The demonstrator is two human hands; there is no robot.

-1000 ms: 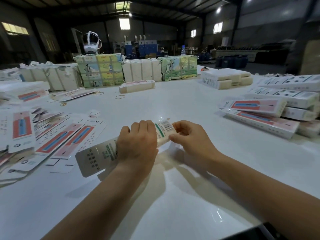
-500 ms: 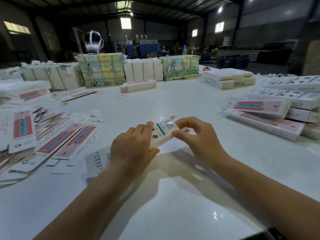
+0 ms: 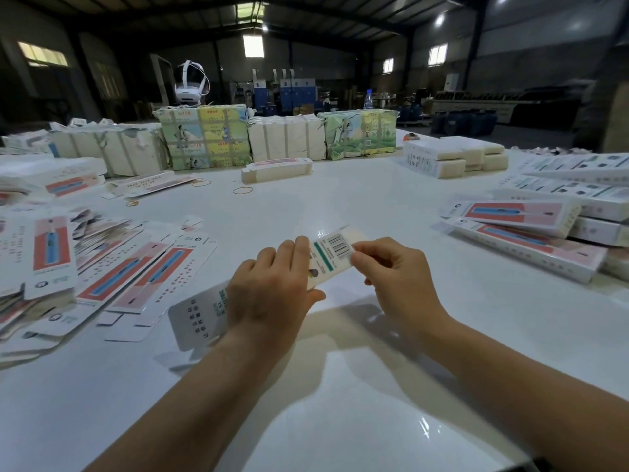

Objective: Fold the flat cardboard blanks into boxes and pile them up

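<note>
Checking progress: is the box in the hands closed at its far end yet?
Not yet: the box shows a flap sticking out past the barcode, with the right hand pinching there.

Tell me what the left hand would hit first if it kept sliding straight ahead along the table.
Beyond the box it grips, the left hand faces bare table; the lone folded box looks first, though depth is uncertain.

Glossy, smooth white table [image 3: 340, 420]; matt printed cardboard box [image 3: 332, 255]; paper-wrapped bundles [image 3: 204, 137] behind.
</note>
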